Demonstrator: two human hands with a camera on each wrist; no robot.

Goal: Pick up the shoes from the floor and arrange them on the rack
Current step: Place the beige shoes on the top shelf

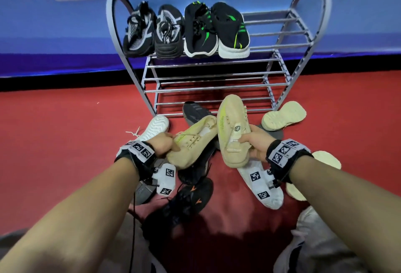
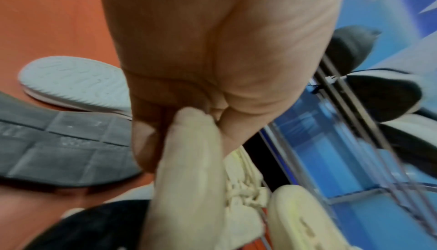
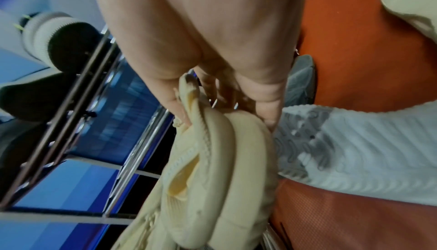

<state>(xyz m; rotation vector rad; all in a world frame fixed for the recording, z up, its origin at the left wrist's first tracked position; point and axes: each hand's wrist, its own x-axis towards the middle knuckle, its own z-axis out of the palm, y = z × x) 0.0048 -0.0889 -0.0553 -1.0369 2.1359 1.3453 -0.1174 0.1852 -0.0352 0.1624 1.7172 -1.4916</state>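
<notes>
Red floor (image 1: 54, 133), blue wall behind, and a cream pair coming up off the pile in front of the rack (image 1: 208, 73).

Top shelf already carries four dark shoes (image 1: 186, 31) in a row, toes forward, packed to the left, so the free rails sit to the right and below; the left hand (image 1: 161, 144) has its fingers (image 2: 146, 141) curled and pinching the collar of the left cream shoe (image 1: 193, 142), which lies low over the black shoes (image 1: 184, 205); the right hand (image 1: 256, 144) grips the right cream shoe (image 1: 232, 129) at its opening, toe aimed at the rack; one shoe per hand, I'd say, so the pair lands side by side; white shoes (image 1: 155, 128) and upturned cream soles (image 1: 284, 116) wait on the floor.
</notes>
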